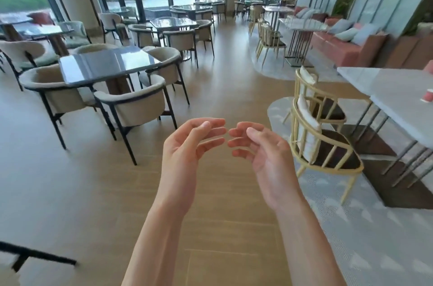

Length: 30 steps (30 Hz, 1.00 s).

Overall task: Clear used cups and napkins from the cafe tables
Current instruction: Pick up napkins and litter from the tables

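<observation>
A small red paper cup point(427, 96) stands on the white marble table point(396, 93) at the far right edge of the view. My left hand point(187, 145) and my right hand point(262, 147) are raised in front of me over the wooden floor, palms turned up and inward. The fingers of both are loosely bent, with the fingertips of the two hands almost meeting. Neither hand holds anything. Both hands are well left of the cup and nearer to me.
A dark glossy table point(105, 63) with beige armchairs point(138, 107) stands to the left. Two gold-framed chairs point(321, 140) sit beside the marble table on a pale rug. Further tables, chairs and a pink bench point(339, 44) line the aisle. A wooden-floor aisle runs ahead.
</observation>
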Each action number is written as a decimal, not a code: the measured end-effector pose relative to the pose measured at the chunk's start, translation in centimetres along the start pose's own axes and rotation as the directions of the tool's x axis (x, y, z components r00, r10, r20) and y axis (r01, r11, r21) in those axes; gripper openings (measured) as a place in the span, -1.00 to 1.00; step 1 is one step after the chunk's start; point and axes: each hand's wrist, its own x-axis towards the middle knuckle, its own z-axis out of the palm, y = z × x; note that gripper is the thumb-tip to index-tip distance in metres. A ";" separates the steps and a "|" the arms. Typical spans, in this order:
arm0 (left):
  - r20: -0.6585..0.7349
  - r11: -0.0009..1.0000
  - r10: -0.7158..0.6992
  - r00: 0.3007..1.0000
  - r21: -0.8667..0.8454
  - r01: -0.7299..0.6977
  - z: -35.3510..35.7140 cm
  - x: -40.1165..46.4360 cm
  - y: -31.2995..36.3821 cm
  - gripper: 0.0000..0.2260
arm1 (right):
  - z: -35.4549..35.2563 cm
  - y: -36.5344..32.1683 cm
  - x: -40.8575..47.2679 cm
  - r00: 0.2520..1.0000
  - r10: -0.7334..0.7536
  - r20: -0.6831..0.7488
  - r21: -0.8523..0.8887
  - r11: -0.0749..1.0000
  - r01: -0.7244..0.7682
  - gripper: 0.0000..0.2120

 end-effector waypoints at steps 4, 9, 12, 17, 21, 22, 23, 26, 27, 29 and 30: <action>-0.029 0.999 0.044 0.999 -0.005 -0.044 0.8 10.9 -0.8 -0.81 | -0.1 -1.2 11.8 0.999 -0.031 0.022 -0.017 0.999 0.031 -0.83; -0.024 0.998 0.059 0.998 0.010 -0.059 0.7 23.0 -3.8 -0.81 | -0.1 0.2 24.0 0.998 -0.047 0.038 -0.037 0.998 0.048 -0.77; -0.015 0.999 0.054 0.998 0.004 -0.054 0.0 30.6 -6.5 -0.77 | -0.1 2.6 31.5 0.998 -0.053 0.024 -0.044 0.998 0.054 -0.77; -0.010 0.999 0.033 0.999 -0.020 -0.033 -1.9 44.0 -10.7 -0.79 | 0.7 6.8 44.3 0.998 -0.050 -0.029 -0.108 0.993 0.047 -0.85; 0.045 0.999 0.046 0.998 -0.010 -0.045 -2.4 55.7 -11.6 -0.79 | 1.6 7.6 54.9 0.995 -0.077 -0.067 -0.123 0.990 0.069 -0.80; 0.068 0.998 0.061 0.996 -0.017 -0.060 -2.3 59.0 -11.7 -0.79 | 1.9 7.4 57.9 0.992 -0.103 -0.076 -0.104 0.990 0.095 -0.81; 0.082 0.998 0.057 0.995 -0.011 -0.056 -2.4 62.1 -11.9 -0.79 | 2.0 7.4 60.8 0.989 -0.118 -0.092 -0.096 0.989 0.109 -0.81; 0.096 0.998 0.036 0.995 0.045 -0.041 -2.4 69.4 -13.3 -0.79 | 1.6 7.8 67.5 0.979 -0.131 -0.158 -0.086 0.989 0.118 -0.81; 0.093 0.998 0.030 0.995 0.059 -0.036 -2.5 71.4 -14.2 -0.79 | 1.2 8.3 69.5 0.974 -0.136 -0.183 -0.089 0.989 0.122 -0.81; 0.076 0.995 0.009 0.997 0.099 -0.017 -2.7 75.3 -16.3 -0.80 | 0.0 9.8 73.5 0.965 -0.135 -0.227 -0.105 0.988 0.114 -0.81; 0.069 0.993 0.004 0.998 0.121 -0.013 -2.6 77.4 -17.5 -0.82 | -0.6 10.6 75.6 0.961 -0.139 -0.241 -0.119 0.986 0.112 -0.81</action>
